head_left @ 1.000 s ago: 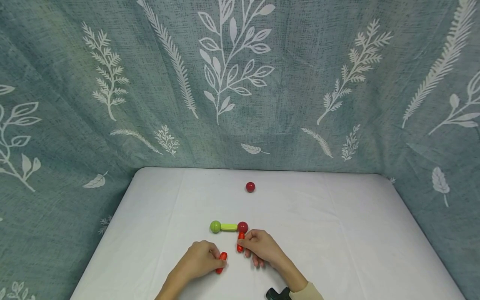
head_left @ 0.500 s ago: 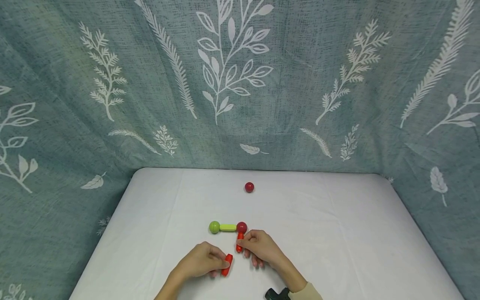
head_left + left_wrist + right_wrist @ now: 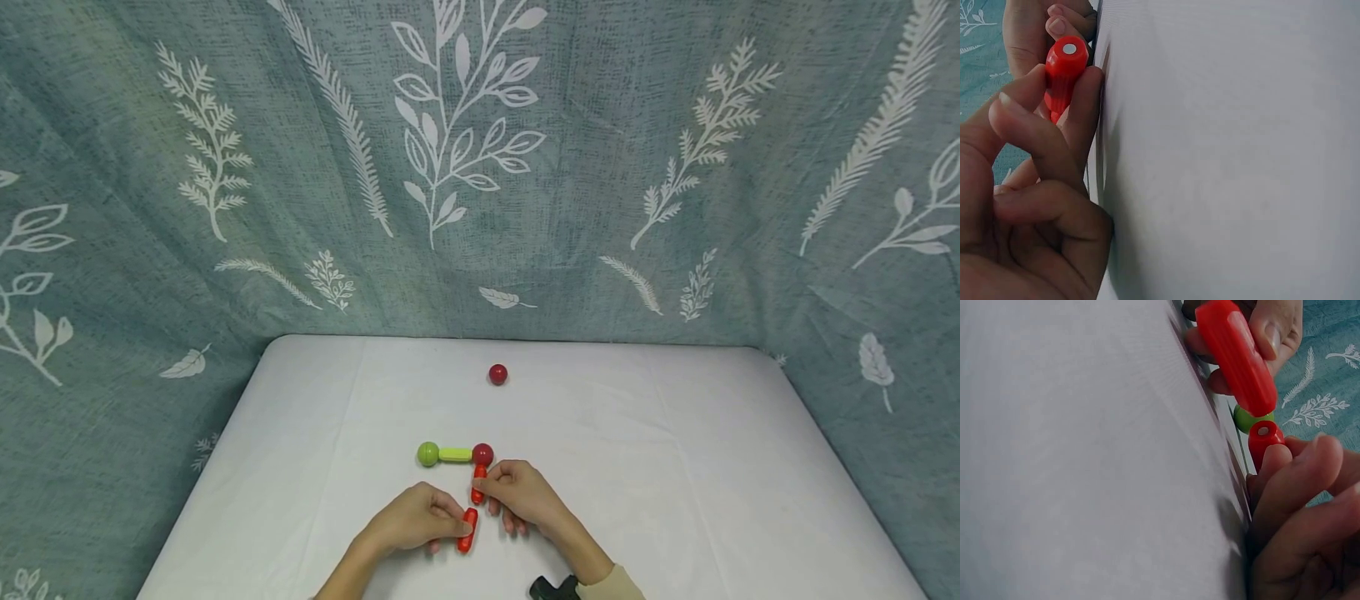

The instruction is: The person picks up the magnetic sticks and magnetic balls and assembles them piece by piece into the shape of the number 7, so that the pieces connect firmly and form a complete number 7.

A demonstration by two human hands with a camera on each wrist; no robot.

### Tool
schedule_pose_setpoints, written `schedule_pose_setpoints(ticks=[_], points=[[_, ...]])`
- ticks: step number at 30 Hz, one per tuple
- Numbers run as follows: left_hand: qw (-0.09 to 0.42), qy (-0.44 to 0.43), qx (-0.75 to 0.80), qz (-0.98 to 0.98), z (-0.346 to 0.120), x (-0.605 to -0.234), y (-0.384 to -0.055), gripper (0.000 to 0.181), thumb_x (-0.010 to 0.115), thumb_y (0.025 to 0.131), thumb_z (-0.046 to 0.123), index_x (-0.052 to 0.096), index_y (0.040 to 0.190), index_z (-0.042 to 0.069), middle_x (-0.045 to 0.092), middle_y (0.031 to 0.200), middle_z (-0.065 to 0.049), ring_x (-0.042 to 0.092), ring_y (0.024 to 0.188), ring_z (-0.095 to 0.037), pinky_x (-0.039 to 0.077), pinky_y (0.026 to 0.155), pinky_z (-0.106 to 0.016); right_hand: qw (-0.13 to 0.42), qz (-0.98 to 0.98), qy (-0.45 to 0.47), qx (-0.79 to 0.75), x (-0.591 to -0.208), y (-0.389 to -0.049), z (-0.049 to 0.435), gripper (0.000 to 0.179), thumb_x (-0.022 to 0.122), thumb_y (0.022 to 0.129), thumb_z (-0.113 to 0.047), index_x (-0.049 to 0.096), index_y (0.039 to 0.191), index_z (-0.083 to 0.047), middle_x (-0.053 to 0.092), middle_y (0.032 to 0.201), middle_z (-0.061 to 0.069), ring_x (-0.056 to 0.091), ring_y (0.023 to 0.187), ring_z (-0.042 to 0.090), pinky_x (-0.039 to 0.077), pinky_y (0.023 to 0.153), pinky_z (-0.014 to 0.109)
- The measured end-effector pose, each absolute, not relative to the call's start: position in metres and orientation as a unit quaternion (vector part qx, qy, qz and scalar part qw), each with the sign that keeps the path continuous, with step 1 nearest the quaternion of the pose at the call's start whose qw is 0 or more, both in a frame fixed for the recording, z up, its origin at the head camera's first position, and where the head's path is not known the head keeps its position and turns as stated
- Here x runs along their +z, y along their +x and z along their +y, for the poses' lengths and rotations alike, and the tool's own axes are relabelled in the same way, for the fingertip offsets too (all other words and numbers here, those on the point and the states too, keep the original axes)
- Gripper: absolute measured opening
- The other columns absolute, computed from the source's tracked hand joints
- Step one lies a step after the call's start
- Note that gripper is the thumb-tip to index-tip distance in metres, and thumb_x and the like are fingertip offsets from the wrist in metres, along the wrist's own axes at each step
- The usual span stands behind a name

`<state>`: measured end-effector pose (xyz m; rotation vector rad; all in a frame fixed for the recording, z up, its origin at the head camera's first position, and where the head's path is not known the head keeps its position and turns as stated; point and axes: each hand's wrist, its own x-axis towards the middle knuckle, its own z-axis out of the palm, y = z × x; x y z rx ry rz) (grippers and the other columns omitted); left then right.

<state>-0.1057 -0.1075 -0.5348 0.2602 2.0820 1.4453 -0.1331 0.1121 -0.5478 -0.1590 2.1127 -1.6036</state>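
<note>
Between thumb and fingers, my left hand [image 3: 416, 518] pinches a red magnetic rod [image 3: 466, 544]; a silver disc shows on its end [image 3: 1069, 49] in the left wrist view. My right hand [image 3: 528, 493] pinches a second red magnetic rod [image 3: 480, 472], whose far end meets a dark red ball [image 3: 483, 454]. From that ball a yellow-green rod [image 3: 455, 455] runs left to a green ball [image 3: 428, 454]. The left rod's upper end is close below the right rod's near end, which bears a silver disc in the right wrist view. Whether the two touch, I cannot tell.
Another dark red ball [image 3: 498, 374] lies farther back on the white-covered table [image 3: 637, 433]. A black device [image 3: 553, 588] sits at the right wrist by the sleeve. Behind the table hangs a green leaf-patterned cloth [image 3: 585, 192].
My left hand has moved right with its red rod, bringing it just below the other red rod. The right hand and the joined pieces have stayed in place.
</note>
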Motion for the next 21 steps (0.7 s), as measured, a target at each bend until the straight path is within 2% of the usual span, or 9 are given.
schedule_pose_setpoints(ticks=[12, 21], points=[[0.288, 0.098, 0.536, 0.787, -0.1007, -0.5394, -0.1108, 0.013, 0.079, 0.086, 0.024, 0.073, 0.083, 0.012, 0.066, 0.063, -0.005, 0.047, 0.044, -0.008, 0.031, 0.045, -0.022, 0.242, 0.767, -0.065, -0.591, -0.5486, -0.1319, 0.1127, 0.031, 0.071, 0.094, -0.031, 0.062, 0.087, -0.002, 0.060, 0.060, 0.005, 0.046, 0.034, 0.006, 0.034, 0.031, 0.020], [0.293, 0.090, 0.538, 0.785, -0.0999, -0.5380, -0.1118, 0.017, 0.080, 0.086, 0.026, 0.072, 0.083, 0.011, 0.069, 0.067, -0.005, 0.048, 0.045, -0.008, 0.032, 0.046, -0.022, 0.241, 0.772, -0.065, -0.585, -0.5488, -0.1324, 0.1125, 0.032, 0.070, 0.094, -0.032, 0.063, 0.085, -0.002, 0.060, 0.059, 0.005, 0.047, 0.034, 0.006, 0.034, 0.031, 0.020]])
